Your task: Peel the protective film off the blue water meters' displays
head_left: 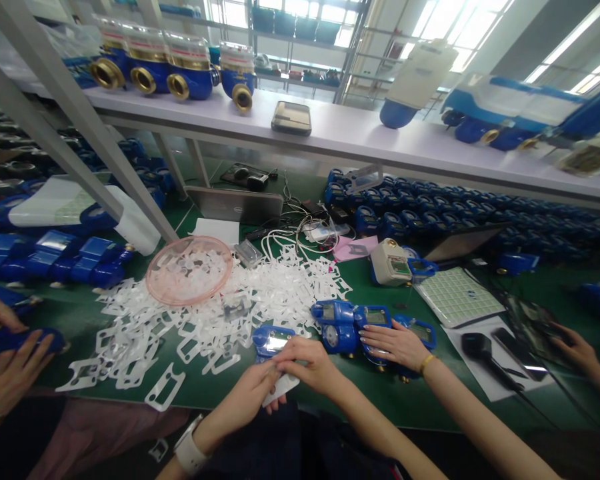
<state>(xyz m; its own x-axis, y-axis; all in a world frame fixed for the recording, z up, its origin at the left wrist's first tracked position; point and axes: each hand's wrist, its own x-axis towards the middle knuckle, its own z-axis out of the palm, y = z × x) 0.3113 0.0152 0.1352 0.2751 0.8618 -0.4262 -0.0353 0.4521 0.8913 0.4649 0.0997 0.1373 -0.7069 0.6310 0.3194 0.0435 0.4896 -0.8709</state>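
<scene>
My left hand (pixel 253 393), with a white watch on its wrist, is closed on a white plastic plate (pixel 286 385) just over the table's front edge. Some of its fingertips show below the plate. My right hand (pixel 307 363) is closed too, its fingers pinched at the plate's upper end against the left fingertips; the exact grip is partly hidden. Directly behind my hands stands a blue water meter (pixel 273 340) with a small display. A heap of white cut-out plates (pixel 280 287) spreads to the left and behind it.
A pink round tray (pixel 153 283) holds small pale pieces. At right, a co-worker's hand (pixel 395 343) rests on blue meters (pixel 337 327); that person's other hand (pixel 575 350) is farther right. Another person's hands (pixel 15 360) work at far left. A shelf (pixel 340 133) crosses above.
</scene>
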